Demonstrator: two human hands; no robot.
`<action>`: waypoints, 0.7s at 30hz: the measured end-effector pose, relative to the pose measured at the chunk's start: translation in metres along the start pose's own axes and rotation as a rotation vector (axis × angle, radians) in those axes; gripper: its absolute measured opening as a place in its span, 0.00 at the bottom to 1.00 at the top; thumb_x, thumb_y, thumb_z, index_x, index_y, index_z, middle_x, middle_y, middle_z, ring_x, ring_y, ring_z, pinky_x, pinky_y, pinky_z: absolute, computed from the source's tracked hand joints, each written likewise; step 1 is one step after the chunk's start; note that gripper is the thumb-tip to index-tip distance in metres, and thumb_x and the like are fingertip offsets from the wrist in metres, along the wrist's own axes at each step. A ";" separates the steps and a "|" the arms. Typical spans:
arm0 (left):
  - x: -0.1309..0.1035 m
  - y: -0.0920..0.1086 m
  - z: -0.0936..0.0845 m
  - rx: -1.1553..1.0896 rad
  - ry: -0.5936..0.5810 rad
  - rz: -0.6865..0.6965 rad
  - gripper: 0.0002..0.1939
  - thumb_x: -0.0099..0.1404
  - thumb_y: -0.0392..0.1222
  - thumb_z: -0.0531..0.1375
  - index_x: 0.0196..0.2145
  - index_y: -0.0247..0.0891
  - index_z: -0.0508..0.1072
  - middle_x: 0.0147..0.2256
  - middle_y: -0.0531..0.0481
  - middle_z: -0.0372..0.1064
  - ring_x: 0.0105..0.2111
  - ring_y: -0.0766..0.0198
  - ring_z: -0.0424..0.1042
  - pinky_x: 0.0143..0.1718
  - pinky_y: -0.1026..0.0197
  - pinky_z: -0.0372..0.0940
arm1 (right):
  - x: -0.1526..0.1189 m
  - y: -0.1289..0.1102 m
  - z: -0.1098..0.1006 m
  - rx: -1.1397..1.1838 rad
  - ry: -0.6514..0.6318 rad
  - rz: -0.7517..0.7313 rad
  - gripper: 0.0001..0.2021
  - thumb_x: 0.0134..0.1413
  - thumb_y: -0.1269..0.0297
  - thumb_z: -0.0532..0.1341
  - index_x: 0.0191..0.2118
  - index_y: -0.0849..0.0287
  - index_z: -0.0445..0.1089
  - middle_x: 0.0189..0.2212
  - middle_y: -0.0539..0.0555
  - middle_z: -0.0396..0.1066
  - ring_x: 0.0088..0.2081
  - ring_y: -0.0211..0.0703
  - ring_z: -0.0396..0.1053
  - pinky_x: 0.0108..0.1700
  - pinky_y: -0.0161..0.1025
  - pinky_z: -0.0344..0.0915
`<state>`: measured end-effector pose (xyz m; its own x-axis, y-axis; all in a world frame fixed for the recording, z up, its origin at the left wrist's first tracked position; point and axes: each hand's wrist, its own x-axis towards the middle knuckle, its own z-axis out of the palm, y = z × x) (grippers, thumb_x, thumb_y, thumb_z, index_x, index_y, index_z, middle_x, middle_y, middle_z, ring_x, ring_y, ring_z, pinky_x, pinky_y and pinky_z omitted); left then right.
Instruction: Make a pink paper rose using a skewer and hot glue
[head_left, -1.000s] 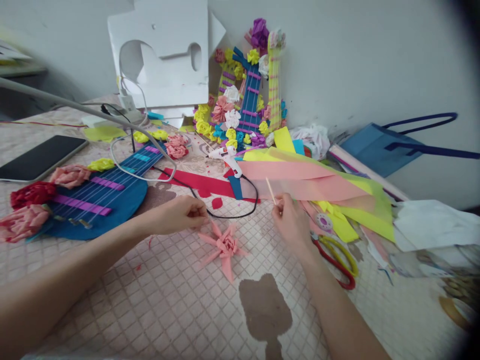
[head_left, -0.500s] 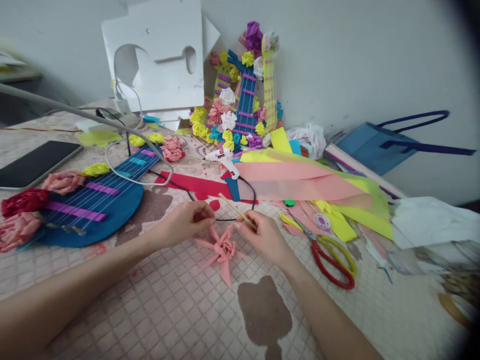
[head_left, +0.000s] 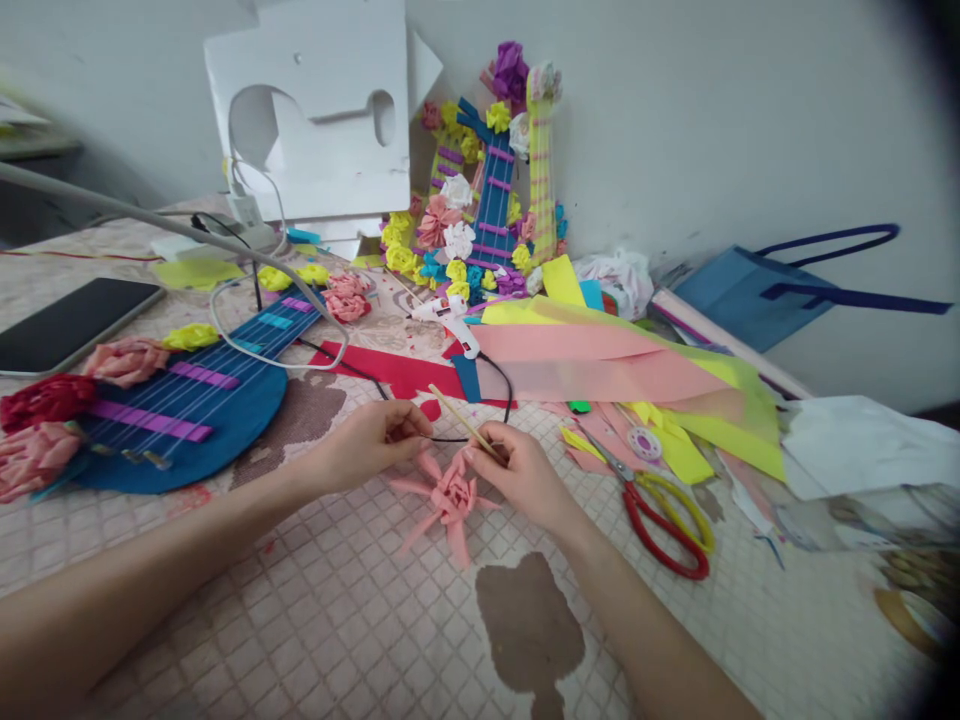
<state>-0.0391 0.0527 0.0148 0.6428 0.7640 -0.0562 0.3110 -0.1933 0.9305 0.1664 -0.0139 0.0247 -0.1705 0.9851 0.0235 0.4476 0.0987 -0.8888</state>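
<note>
Head view: our right hand [head_left: 521, 472] has come in from nearer the scissors [head_left: 627, 474], the stick [head_left: 456, 411] pinched in it. Left hand's [head_left: 379, 442] by a petal, can't tell if gripping. Pink paper flower [head_left: 454, 493] sits well in from the table's [head_left: 300, 620] far edge.
</note>
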 end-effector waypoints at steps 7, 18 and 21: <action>-0.001 0.000 -0.001 -0.070 -0.088 0.004 0.13 0.61 0.48 0.57 0.37 0.35 0.67 0.32 0.49 0.73 0.32 0.63 0.73 0.31 0.63 0.64 | -0.001 0.004 -0.005 0.169 -0.060 -0.010 0.07 0.57 0.63 0.57 0.30 0.58 0.62 0.26 0.47 0.65 0.27 0.34 0.63 0.29 0.33 0.58; 0.000 0.000 0.001 -0.117 -0.080 -0.049 0.13 0.57 0.48 0.59 0.36 0.35 0.66 0.30 0.49 0.74 0.31 0.61 0.74 0.31 0.61 0.66 | 0.001 0.006 -0.002 0.147 -0.002 0.014 0.10 0.54 0.62 0.59 0.27 0.58 0.60 0.22 0.44 0.57 0.24 0.32 0.55 0.26 0.32 0.52; 0.000 0.000 0.001 -0.135 -0.079 -0.046 0.14 0.59 0.49 0.58 0.36 0.36 0.66 0.32 0.48 0.74 0.34 0.60 0.74 0.35 0.59 0.67 | 0.002 0.008 -0.002 0.172 0.027 0.004 0.10 0.55 0.61 0.59 0.27 0.58 0.61 0.22 0.45 0.59 0.24 0.33 0.58 0.27 0.33 0.55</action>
<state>-0.0381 0.0517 0.0148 0.6849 0.7181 -0.1236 0.2482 -0.0704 0.9661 0.1714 -0.0110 0.0180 -0.1448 0.9890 0.0304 0.2912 0.0720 -0.9540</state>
